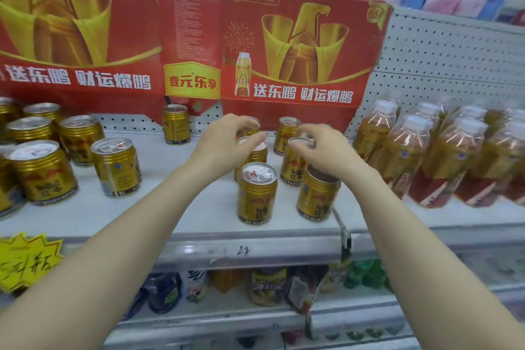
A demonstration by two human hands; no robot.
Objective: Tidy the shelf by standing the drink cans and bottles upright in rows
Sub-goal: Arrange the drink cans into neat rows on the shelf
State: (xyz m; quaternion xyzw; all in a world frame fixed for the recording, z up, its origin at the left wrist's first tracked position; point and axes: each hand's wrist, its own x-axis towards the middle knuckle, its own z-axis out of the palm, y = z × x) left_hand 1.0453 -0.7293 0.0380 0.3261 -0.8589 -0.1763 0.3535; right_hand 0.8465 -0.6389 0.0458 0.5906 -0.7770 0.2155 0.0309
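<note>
The gold 红牛 cans point(257, 193) stand upright, long axes vertical, in two columns directly ahead of both hands. The right hand point(324, 150) pinches the rim of the middle-right can point(292, 167). The left hand point(224, 145) curls over the middle-left can point(257, 154), though contact cannot be confirmed. The carton point(298, 45) behind reads 送东鹏 财运爆鹏 and 壹元乐享.

Six gold cans point(257, 193) stand upright in two short columns mid-shelf point(170, 207). A lone can point(176, 123) is upright at the back, and more cans point(42, 170) are loosely grouped left. White-capped, shrink-wrapped amber bottles point(403, 150) lean together, right.
</note>
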